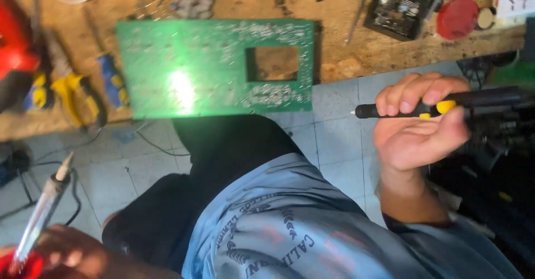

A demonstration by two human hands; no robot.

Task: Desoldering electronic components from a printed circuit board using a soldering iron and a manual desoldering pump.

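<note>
A large green circuit board [184, 67] with a rectangular cut-out lies solder side up at the edge of the wooden workbench [356, 56], partly overhanging it. My right hand [415, 128] is off the bench to the right, below the board's level. It grips a black tool with yellow buttons [479, 99], whose thin tip points left. My left hand [72, 254] is low at the bottom left and holds a soldering iron [42, 212] by its red handle, tip pointing up. Neither tool touches the board.
Yellow-handled pliers [75, 95] and a blue-handled screwdriver [111, 78] lie left of the board. A red object [14, 45] sits at the far left. A black electronic module [398, 9] and a red round lid [457, 17] lie at the back right. Cables run over the tiled floor [334, 140].
</note>
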